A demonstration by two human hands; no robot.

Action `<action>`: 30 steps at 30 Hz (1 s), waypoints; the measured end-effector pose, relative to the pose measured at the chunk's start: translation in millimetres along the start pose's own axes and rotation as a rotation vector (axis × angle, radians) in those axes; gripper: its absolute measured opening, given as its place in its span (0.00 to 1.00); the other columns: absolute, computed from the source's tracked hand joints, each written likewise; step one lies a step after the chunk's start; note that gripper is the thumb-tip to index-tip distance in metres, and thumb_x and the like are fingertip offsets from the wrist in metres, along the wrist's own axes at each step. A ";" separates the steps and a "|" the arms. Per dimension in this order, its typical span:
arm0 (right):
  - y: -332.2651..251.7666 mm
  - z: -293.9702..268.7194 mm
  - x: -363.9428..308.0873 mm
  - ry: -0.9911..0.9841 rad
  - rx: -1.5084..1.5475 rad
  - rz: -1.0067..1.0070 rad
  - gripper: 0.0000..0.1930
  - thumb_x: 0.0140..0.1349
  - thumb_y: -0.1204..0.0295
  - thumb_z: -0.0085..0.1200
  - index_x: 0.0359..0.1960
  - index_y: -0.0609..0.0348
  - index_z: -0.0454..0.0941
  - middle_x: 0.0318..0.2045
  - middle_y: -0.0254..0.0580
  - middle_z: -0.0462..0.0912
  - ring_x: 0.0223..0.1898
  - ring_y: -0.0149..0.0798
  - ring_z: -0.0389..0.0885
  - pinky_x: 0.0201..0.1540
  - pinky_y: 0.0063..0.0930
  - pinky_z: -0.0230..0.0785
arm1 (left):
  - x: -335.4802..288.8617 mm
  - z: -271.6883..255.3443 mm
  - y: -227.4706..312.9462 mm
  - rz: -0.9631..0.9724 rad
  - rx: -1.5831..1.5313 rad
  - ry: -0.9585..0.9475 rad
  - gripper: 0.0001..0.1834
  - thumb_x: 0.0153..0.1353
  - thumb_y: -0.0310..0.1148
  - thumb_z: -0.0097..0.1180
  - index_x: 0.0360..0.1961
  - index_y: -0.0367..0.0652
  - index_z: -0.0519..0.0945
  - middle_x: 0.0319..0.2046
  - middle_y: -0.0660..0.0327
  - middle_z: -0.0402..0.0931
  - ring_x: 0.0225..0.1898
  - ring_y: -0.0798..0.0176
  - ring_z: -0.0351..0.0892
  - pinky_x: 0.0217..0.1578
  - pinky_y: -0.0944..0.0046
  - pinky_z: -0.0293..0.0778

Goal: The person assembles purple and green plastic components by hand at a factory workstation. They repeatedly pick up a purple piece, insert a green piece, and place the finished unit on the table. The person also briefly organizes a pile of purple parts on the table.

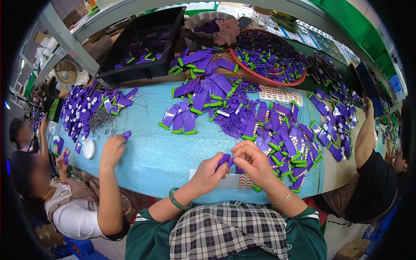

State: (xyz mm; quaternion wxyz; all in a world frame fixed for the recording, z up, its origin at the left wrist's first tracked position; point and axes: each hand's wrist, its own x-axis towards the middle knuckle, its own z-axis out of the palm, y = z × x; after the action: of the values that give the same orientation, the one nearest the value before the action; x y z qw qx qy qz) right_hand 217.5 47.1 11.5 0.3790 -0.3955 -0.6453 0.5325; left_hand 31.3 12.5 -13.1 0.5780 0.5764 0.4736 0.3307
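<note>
left hand (211,174) and right hand (255,164) pinch a purple piece (223,160), fingers (247,151) nearly closed, likely light, stiff, best gripped by its edges

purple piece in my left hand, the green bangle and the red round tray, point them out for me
Purple piece (223,160): head view, on its visible middle.
Green bangle (171,198): head view, on its left curve.
Red round tray (249,73): head view, on its near-left rim.
</note>
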 end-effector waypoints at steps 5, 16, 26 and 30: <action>9.7 14.1 -7.3 0.120 -0.169 -0.133 0.07 0.56 0.74 0.60 0.31 0.62 0.75 0.41 0.40 0.73 0.24 0.25 0.71 0.24 0.19 0.64 | -1.2 4.2 6.7 0.198 0.270 0.020 0.05 0.64 0.28 0.47 0.36 0.36 0.72 0.22 0.58 0.75 0.23 0.62 0.76 0.26 0.64 0.72; 0.9 12.4 -8.3 0.011 -0.209 -0.097 0.08 0.57 0.72 0.60 0.28 0.61 0.74 0.22 0.36 0.71 0.19 0.29 0.70 0.21 0.24 0.61 | -7.7 6.3 8.9 0.222 0.313 -0.003 0.09 0.65 0.32 0.49 0.32 0.38 0.76 0.21 0.58 0.80 0.22 0.58 0.81 0.24 0.63 0.73; 2.8 10.2 -7.0 -0.009 -0.260 -0.091 0.08 0.57 0.73 0.59 0.27 0.62 0.73 0.22 0.38 0.72 0.18 0.31 0.72 0.21 0.25 0.63 | -7.9 15.4 2.6 0.240 0.382 0.063 0.10 0.65 0.34 0.48 0.33 0.38 0.74 0.18 0.57 0.77 0.21 0.51 0.79 0.23 0.56 0.72; 1.1 8.9 -4.9 -0.001 -0.259 -0.069 0.08 0.56 0.73 0.59 0.26 0.63 0.73 0.22 0.38 0.72 0.19 0.31 0.72 0.22 0.25 0.64 | -3.9 17.2 -0.4 0.234 0.275 0.043 0.11 0.67 0.34 0.46 0.34 0.36 0.74 0.18 0.59 0.78 0.20 0.58 0.80 0.23 0.60 0.72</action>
State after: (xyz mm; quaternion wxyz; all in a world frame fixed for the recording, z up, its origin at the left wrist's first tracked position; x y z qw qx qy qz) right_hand 211.5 39.2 8.8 0.3423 -0.4185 -0.7221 0.4316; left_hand 45.9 2.7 -14.9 0.4411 0.6938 0.4563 0.3403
